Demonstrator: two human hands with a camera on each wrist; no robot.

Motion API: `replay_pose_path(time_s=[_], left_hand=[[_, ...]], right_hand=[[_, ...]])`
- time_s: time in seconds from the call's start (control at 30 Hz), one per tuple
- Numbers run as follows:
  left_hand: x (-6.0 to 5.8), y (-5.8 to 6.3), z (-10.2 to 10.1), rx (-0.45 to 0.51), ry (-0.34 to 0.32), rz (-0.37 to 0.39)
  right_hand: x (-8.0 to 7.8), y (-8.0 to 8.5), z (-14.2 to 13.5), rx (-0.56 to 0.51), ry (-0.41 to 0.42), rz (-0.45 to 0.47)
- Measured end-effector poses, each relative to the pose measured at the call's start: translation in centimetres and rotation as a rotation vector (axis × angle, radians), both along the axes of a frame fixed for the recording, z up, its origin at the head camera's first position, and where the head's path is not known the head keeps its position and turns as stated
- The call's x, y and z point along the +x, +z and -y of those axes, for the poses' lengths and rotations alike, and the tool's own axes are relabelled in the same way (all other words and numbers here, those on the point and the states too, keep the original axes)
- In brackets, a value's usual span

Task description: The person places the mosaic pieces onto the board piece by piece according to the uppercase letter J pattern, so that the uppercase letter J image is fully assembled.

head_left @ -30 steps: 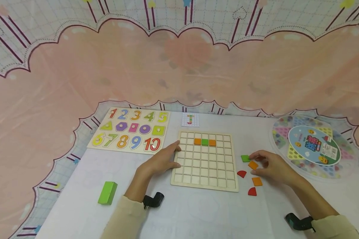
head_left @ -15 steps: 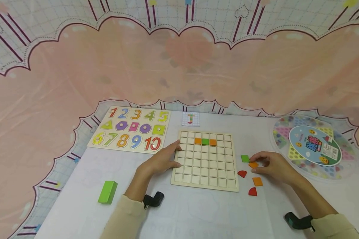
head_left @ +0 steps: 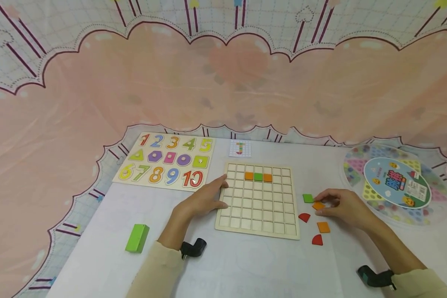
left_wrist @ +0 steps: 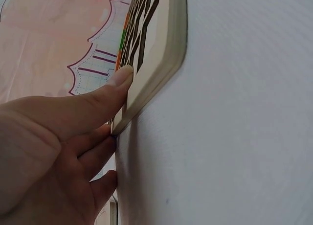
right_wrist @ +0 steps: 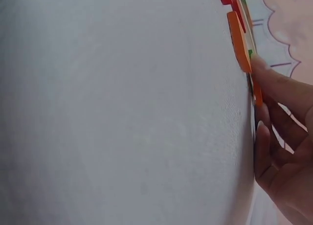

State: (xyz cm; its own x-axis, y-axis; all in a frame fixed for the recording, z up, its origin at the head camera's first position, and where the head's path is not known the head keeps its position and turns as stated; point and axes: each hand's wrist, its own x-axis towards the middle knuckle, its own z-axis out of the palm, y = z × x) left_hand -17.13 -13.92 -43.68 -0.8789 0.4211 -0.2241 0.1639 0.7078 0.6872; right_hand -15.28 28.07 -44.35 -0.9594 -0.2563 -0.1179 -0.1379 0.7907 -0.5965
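My left hand point(head_left: 200, 201) rests at the left edge of a wooden grid board point(head_left: 262, 231). In the left wrist view its thumb point(left_wrist: 115, 83) lies on the board's rim, with the other fingers along the side. An orange tile point(head_left: 248, 176), a green tile point(head_left: 258, 177) and another orange tile point(head_left: 267, 178) sit side by side in one upper row. Right of the board, my right hand point(head_left: 346, 209) pinches a loose orange square tile point(head_left: 318, 206) between thumb and fingers, low over the table. A green square tile point(head_left: 308, 198) lies just beside its fingertips.
Near the right hand lie two red quarter-circle pieces point(head_left: 304, 217) and an orange tile point(head_left: 323, 227). A pattern card point(head_left: 240, 148) lies behind the board. A number puzzle point(head_left: 164, 159) is at left, a green block point(head_left: 137, 238) in front of it, and a round clear case point(head_left: 396, 182) at right.
The right thumb and fingers have come in on the orange tile. The left hand keeps its place on the board. The whole head view has shifted slightly.
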Motion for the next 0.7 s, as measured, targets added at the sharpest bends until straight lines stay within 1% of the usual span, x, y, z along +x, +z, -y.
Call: replay_pose_path(time_s=[0.13,0.27,0.53,0.7], left_hand=[[0.02,0.07,-0.01,-0.011,0.002,-0.006],[0.08,0.24,-0.02,-0.003,0.006,-0.005],[0.06,0.30,-0.06,-0.006,-0.003,-0.014],[0.03,0.13,-0.12,-0.011,0.000,-0.001]], right_hand=[[0.02,0.09,0.04,-0.007,0.016,-0.019],[0.00,0.15,0.10,-0.014,0.026,-0.033],[-0.09,0.27,0.20,-0.037,0.035,-0.011],[-0.35,0.94,0.14,-0.043,0.048,-0.006]])
